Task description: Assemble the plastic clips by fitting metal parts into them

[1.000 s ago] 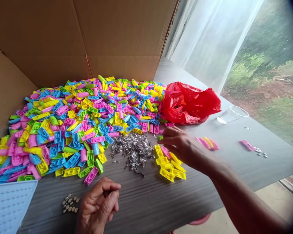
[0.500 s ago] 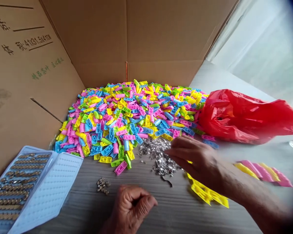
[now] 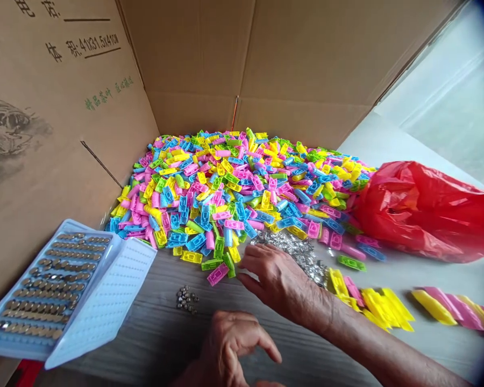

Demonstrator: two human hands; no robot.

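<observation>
My left hand (image 3: 240, 344) is low in the middle of the head view, its index finger and thumb apart with nothing visible between them. My right hand (image 3: 272, 274) reaches across the table, palm down, with its fingers spread. Its fingertips are at the front edge of a big heap of small plastic casings (image 3: 226, 177) in pink, blue, yellow and green, beside a green casing (image 3: 229, 264) and a pink casing (image 3: 218, 274). Behind the hand lies a pile of small shiny metal pieces (image 3: 298, 250), partly covered by it. Several button cells (image 3: 186, 299) form a small cluster left of my hands.
At left, a blue tray (image 3: 123, 301) holds rows of button cells. Cardboard walls (image 3: 298, 59) stand behind and left of the heap. A red plastic bag (image 3: 423, 209) lies at right. Nearer are yellow pieces (image 3: 387, 307) and a row of pink and yellow pieces (image 3: 452, 307).
My right hand has moved left from the metal pieces to the heap's front edge. My left hand has uncurled, finger and thumb now apart. The view has turned left.
</observation>
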